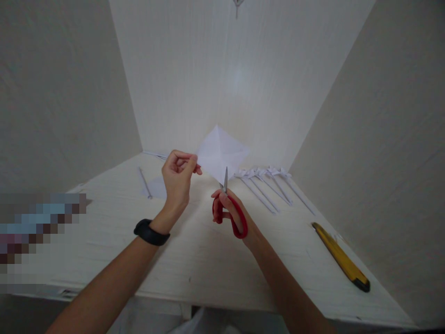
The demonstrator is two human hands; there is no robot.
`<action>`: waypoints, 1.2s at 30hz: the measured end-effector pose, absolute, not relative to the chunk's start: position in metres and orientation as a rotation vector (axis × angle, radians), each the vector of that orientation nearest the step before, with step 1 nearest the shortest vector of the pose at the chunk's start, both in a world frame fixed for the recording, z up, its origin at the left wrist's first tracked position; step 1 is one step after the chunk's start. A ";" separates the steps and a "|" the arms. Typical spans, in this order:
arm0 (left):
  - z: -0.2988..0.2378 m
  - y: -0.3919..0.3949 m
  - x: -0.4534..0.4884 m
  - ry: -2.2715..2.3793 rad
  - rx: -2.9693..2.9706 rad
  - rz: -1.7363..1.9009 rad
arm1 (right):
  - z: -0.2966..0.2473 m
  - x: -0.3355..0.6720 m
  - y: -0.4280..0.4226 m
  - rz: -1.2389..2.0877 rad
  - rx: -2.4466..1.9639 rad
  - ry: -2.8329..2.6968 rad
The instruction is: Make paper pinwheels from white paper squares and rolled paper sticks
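Observation:
My left hand (179,174) pinches the left corner of a creased square of white paper (222,148), held up off the table with one corner pointing upward. In my right hand (229,208) is a pair of scissors (239,227) with red handles, my fingers through the loops. The blades are parted and point up at the paper's lower corner; whether they touch it I cannot tell. Right of the paper, several rolled paper sticks with folded paper tops (266,174) lie in a row on the table.
A yellow utility knife (340,257) lies at the table's right edge. Left of my hand are a thin paper stick (145,183) and a flat piece of paper (157,188). Pale panels enclose the white table (208,269) at the back and both sides.

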State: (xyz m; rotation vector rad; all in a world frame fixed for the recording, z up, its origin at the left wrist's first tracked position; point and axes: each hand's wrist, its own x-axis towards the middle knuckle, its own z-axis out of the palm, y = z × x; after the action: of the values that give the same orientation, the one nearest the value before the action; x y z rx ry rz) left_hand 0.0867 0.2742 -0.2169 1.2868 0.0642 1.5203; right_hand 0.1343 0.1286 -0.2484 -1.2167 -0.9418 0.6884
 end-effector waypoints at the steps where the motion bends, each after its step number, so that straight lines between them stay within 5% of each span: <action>1: -0.217 0.274 0.087 0.064 1.287 1.519 | -0.248 0.134 0.129 0.690 -1.215 -0.939; 36: -0.215 0.271 0.087 0.035 1.266 1.526 | -0.247 0.134 0.128 0.741 -1.188 -0.941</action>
State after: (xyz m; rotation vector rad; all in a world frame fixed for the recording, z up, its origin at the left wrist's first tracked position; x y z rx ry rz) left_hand 0.0866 0.2714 -0.2150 1.2658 0.0352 1.5256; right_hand 0.1339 0.1276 -0.2473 -1.1877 -0.9410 0.7406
